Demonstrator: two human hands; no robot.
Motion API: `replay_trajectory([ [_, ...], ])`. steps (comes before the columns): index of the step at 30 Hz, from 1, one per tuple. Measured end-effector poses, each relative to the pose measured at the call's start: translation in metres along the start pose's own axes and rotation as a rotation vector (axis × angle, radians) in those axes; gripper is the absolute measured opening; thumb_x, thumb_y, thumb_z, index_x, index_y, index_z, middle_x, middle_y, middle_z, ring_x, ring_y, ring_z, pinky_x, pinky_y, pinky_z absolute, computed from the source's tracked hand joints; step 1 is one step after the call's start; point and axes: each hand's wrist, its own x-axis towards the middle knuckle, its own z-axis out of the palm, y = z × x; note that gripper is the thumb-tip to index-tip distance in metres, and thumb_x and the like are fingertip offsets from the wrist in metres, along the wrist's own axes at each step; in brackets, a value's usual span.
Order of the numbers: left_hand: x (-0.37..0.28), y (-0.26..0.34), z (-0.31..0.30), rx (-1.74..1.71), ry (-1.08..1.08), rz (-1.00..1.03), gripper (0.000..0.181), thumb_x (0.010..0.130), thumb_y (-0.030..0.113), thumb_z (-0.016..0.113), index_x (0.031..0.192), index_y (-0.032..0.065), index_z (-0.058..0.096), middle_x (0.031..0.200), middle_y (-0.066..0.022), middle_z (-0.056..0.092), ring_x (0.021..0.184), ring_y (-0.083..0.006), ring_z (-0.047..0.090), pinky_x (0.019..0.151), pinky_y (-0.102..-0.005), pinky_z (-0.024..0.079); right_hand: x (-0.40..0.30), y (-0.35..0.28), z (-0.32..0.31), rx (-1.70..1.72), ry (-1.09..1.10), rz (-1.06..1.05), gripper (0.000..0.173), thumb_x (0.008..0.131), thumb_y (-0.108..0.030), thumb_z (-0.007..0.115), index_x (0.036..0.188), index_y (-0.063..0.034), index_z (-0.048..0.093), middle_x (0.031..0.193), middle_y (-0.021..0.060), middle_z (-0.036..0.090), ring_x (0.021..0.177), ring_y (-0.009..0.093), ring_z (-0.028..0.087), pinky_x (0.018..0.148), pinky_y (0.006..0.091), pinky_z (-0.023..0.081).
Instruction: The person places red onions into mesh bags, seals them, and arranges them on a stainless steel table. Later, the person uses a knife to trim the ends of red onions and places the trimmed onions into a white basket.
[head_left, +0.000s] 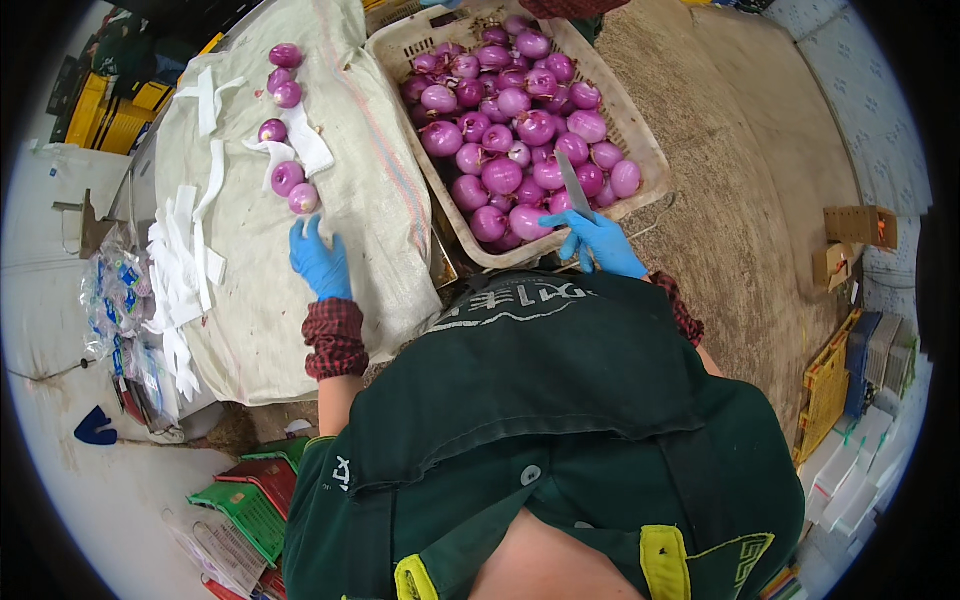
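Note:
My left hand (321, 259), in a blue glove, rests over a table covered with a woven sack (382, 277), its fingers apart and just below a red onion (304, 199). More red onions (286, 178) lie in a loose line up the sack, some beside white strips (309, 142). My right hand (600, 241), also gloved in blue, grips a knife (574, 187) whose blade points up and away over a plastic crate (652, 161) of peeled-looking red onions (501, 174). The knife's handle is mostly hidden in the hand.
A pile of white strips (180, 262) lies on the sack's left side, near bagged goods (120, 292). Green and red baskets (240, 510) stand at lower left, a yellow crate (825, 390) at right. Part of another person shows beyond the onion crate.

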Motion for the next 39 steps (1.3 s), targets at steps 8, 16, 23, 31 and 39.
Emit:
replay_trajectory([
  [8,0.019,0.24,0.129,-0.32,-0.623,0.459,0.063,0.078,0.04,0.069,0.126,0.0029,0.05,0.119,-0.019,0.057,0.11,-0.0344,0.054,0.094,-0.0426,0.043,-0.004,-0.002,-0.006,0.069,0.073,-0.043,0.033,0.098,-0.033,0.049,0.109,-0.0071,0.067,0.066,0.0028,0.062,0.042,0.006,0.044,0.04,0.0195,0.034],
  [16,0.031,0.296,0.15,-0.157,-0.926,0.3,0.088,0.073,0.059,0.066,0.133,-0.0005,0.043,0.128,-0.0259,0.051,0.123,-0.0376,0.046,0.107,-0.0532,0.026,-0.022,0.016,-0.041,0.146,0.244,0.016,0.033,0.097,-0.031,0.049,0.119,-0.0104,0.062,0.068,0.0041,0.062,0.046,0.007,0.047,0.043,0.0217,0.037],
  [23,0.027,0.282,0.035,-1.442,-0.969,-0.385,0.077,0.074,0.025,0.081,0.134,0.0018,0.039,0.132,-0.0144,0.045,0.12,-0.0218,0.046,0.099,-0.033,0.044,-0.009,-0.01,-0.035,-0.965,0.526,-0.694,0.052,0.093,-0.018,0.052,0.142,-0.03,0.04,0.08,0.0082,0.058,0.056,0.019,0.056,0.05,0.036,0.047],
  [31,0.017,0.268,-0.055,-1.166,-0.526,-0.089,0.08,0.07,0.028,0.083,0.133,0.0038,0.04,0.125,-0.0138,0.042,0.115,-0.0253,0.05,0.097,-0.036,0.044,-0.016,-0.092,0.023,-1.517,0.338,-0.904,0.07,0.082,-0.01,0.056,0.145,-0.0305,0.035,0.068,0.0024,0.047,0.054,0.018,0.055,0.044,0.0342,0.044],
  [39,0.013,0.247,-0.087,-0.928,-0.374,0.047,0.078,0.071,0.018,0.082,0.134,0.0024,0.039,0.128,-0.0134,0.046,0.117,-0.023,0.05,0.098,-0.0342,0.045,0.01,-0.073,0.001,-1.383,0.237,-0.876,0.071,0.08,-0.006,0.057,0.145,-0.0272,0.036,0.073,0.0042,0.052,0.058,0.02,0.057,0.045,0.0333,0.045],
])
